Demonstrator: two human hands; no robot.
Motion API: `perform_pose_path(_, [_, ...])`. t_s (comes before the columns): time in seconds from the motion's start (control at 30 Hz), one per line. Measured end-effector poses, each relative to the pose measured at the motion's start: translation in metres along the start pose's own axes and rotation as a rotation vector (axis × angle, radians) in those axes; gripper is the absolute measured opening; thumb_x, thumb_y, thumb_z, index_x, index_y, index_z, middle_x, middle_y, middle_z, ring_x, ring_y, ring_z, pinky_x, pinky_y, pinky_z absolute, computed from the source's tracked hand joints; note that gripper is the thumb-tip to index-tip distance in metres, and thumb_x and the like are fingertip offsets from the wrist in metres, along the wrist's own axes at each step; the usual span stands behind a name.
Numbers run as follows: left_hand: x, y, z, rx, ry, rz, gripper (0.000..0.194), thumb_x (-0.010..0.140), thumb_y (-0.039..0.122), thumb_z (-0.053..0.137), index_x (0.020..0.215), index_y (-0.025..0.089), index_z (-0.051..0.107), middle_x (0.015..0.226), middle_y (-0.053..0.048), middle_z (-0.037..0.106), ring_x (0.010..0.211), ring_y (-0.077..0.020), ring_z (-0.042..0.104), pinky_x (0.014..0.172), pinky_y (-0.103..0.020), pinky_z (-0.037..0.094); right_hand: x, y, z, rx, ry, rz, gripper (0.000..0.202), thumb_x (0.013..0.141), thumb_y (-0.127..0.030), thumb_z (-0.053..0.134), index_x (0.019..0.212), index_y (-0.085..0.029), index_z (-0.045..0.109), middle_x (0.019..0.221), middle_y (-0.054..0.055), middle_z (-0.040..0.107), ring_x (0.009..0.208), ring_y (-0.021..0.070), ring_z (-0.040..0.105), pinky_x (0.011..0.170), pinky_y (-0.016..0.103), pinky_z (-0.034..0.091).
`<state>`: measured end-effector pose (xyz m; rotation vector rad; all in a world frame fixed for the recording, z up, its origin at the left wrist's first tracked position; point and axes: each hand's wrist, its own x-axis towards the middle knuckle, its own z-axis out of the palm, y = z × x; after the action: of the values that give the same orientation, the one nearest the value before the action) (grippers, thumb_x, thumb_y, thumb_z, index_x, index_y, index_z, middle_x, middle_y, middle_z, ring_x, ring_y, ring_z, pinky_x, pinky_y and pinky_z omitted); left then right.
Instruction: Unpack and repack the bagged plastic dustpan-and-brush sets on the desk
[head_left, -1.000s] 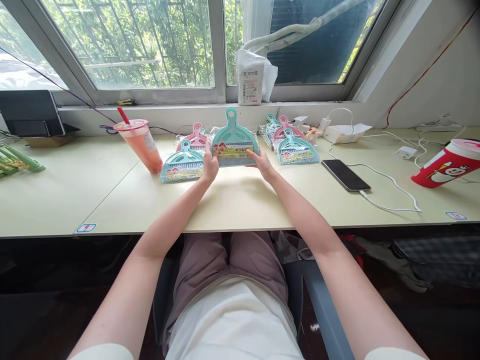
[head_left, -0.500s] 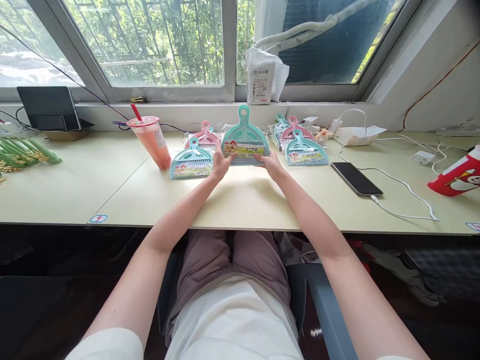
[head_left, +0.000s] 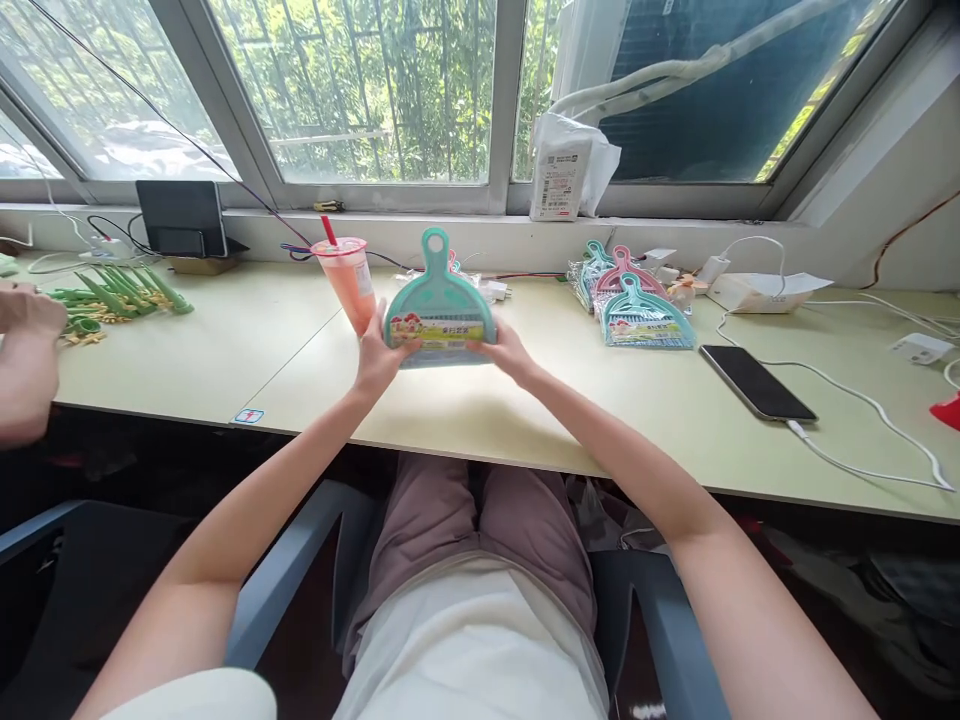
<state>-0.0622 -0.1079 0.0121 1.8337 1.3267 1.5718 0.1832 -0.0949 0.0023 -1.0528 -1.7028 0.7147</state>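
Note:
A teal packaged dustpan-and-brush set [head_left: 439, 300] is held upright above the pale table [head_left: 525, 400], handle pointing up. My left hand [head_left: 377, 355] grips its lower left edge and my right hand [head_left: 508, 352] grips its lower right edge. The pile of sets that lay behind it is hidden by the held one; only a pink tip shows. A second pile of teal and pink sets [head_left: 637, 310] lies on the table to the right, away from both hands.
A pink iced drink with a red straw [head_left: 347, 280] stands just left of the held set. A phone on a white cable [head_left: 756, 382] lies right. Green items [head_left: 120, 295], a tablet [head_left: 180, 215] and another person's arm [head_left: 26, 360] are at the left. A white bag [head_left: 566, 170] sits on the sill.
Both hands have lifted the teal set off the table and drawn it nearer to me. The view has swung left, so the other person's arm has come into sight.

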Motion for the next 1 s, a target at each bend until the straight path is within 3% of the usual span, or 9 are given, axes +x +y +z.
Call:
perform_pose_path(0.1, [0.002,-0.021,-0.025,0.262,-0.002,-0.162,0.052,0.07,0.046,0.08,0.11,0.013,0.071,0.098,-0.01,0.074,0.096,-0.0279,0.07,0.09,-0.038,0.057,0.006,0.001,0.036,-0.365,0.01,0.093,0.03,0.082,-0.042,0.07,0.102,-0.019,0.069,0.114,0.011,0.067,0.105,0.0282,0.063,0.093,0.045,0.054])
perform_pose_path(0.17, [0.011,-0.033,-0.028,0.436,-0.003,-0.238,0.045,0.071,0.047,0.079,0.1,0.013,0.072,0.102,-0.012,0.072,0.1,-0.0297,0.068,0.093,-0.04,0.055,0.015,0.005,0.053,-0.522,0.082,0.088,0.032,0.083,-0.041,0.071,0.106,-0.019,0.068,0.131,0.014,0.056,0.123,0.032,0.054,0.101,0.048,0.05])
perform_pose_path(0.23, [0.022,-0.043,-0.024,0.591,0.038,-0.272,0.047,0.07,0.048,0.08,0.101,0.013,0.07,0.12,-0.018,0.065,0.117,-0.035,0.061,0.102,-0.044,0.05,0.026,0.012,0.065,-0.542,0.122,0.112,0.038,0.085,-0.038,0.071,0.118,-0.02,0.065,0.142,0.015,0.046,0.134,0.0337,0.045,0.105,0.049,0.048])
perform_pose_path(0.33, [0.034,-0.051,-0.015,0.674,0.027,-0.331,0.054,0.074,0.052,0.077,0.11,0.014,0.065,0.132,-0.022,0.056,0.13,-0.0393,0.053,0.107,-0.048,0.046,0.039,0.025,0.075,-0.415,0.137,0.209,0.049,0.083,-0.037,0.074,0.127,-0.022,0.06,0.143,0.015,0.042,0.134,0.0316,0.046,0.109,0.045,0.045])
perform_pose_path(0.47, [0.041,-0.057,-0.005,0.551,-0.098,-0.38,0.054,0.082,0.046,0.072,0.122,0.015,0.053,0.124,-0.019,0.063,0.122,-0.0359,0.06,0.103,-0.047,0.049,0.047,0.038,0.079,-0.289,0.172,0.268,0.054,0.08,-0.033,0.076,0.129,-0.02,0.059,0.133,0.016,0.049,0.126,0.0277,0.054,0.109,0.04,0.045])
perform_pose_path(0.67, [0.036,-0.06,0.013,0.409,0.052,-0.324,0.072,0.08,0.029,0.075,0.139,0.015,0.038,0.148,-0.022,0.05,0.139,-0.0339,0.048,0.117,-0.048,0.038,0.047,0.041,0.074,-0.232,0.186,0.228,0.046,0.08,-0.023,0.072,0.124,-0.018,0.062,0.109,0.011,0.066,0.11,0.0262,0.062,0.101,0.04,0.049])
perform_pose_path(0.83, [0.043,-0.058,0.023,0.363,0.086,-0.084,0.08,0.086,0.033,0.068,0.152,0.019,0.026,0.16,-0.022,0.034,0.153,-0.0321,0.028,0.125,-0.05,0.025,0.049,0.034,0.065,-0.283,0.283,0.098,0.057,0.086,-0.021,0.06,0.141,-0.021,0.048,0.127,0.013,0.061,0.119,0.0262,0.058,0.102,0.04,0.048])
perform_pose_path(0.9, [0.053,-0.059,0.029,0.384,0.072,-0.07,0.08,0.088,0.035,0.064,0.154,0.017,0.024,0.159,-0.023,0.033,0.153,-0.0319,0.029,0.124,-0.048,0.028,0.053,0.03,0.062,-0.351,0.265,0.073,0.06,0.089,-0.019,0.054,0.147,-0.023,0.041,0.134,0.014,0.059,0.124,0.0264,0.055,0.104,0.041,0.046])
perform_pose_path(1.0, [0.072,-0.065,0.04,0.478,0.045,-0.132,0.078,0.086,0.032,0.065,0.152,0.01,0.029,0.152,-0.028,0.038,0.147,-0.0354,0.037,0.12,-0.048,0.033,0.065,0.025,0.061,-0.484,0.232,0.166,0.062,0.092,-0.022,0.052,0.152,-0.024,0.035,0.142,0.016,0.055,0.133,0.0303,0.048,0.107,0.048,0.043])
